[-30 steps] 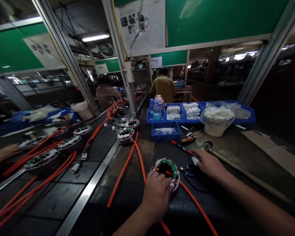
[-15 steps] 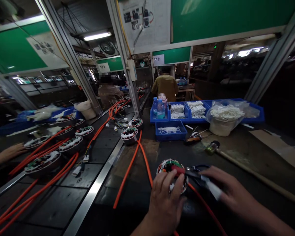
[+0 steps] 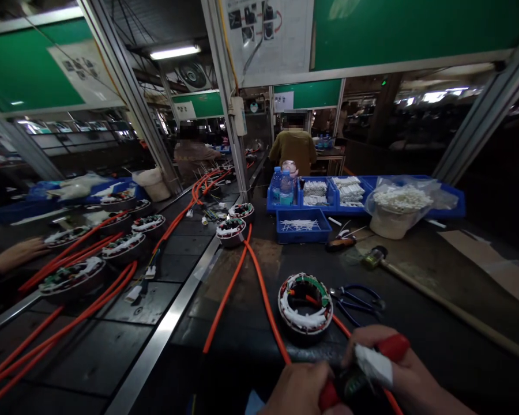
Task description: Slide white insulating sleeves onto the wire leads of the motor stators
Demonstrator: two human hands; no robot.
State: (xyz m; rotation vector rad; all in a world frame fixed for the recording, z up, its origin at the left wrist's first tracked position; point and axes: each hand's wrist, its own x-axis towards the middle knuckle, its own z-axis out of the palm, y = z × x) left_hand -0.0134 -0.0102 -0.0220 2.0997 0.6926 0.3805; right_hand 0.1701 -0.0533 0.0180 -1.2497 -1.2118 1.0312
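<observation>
A red-and-black hand tool [image 3: 349,385] is low in the view, its exact kind unclear through blur and covering fingers. My left hand [image 3: 298,387] is closed around one red end, and my right hand [image 3: 409,372] wraps the other red part. White wrapping [image 3: 374,366] covers a digit of my right hand. Just beyond both hands a ring-shaped motor stator [image 3: 305,323] sits on the bench, with white ties and green and red wiring round its rim. Blue-handled pliers [image 3: 358,301] lie right of it, jaws toward the ring. An orange cable [image 3: 342,326] runs from the stator toward my right hand.
Beyond stand a blue tray of white sticks [image 3: 303,226], blue bins [image 3: 333,210] and a bagged tub [image 3: 391,216]. A long-handled mallet [image 3: 436,300] lies right. Several stators [image 3: 75,276] with orange cables line the left, where another person's hand [image 3: 19,253] rests.
Both hands have drawn back from the stator toward me and come together on the red-and-black tool. The stator and the blue-handled pliers now show uncovered on the bench.
</observation>
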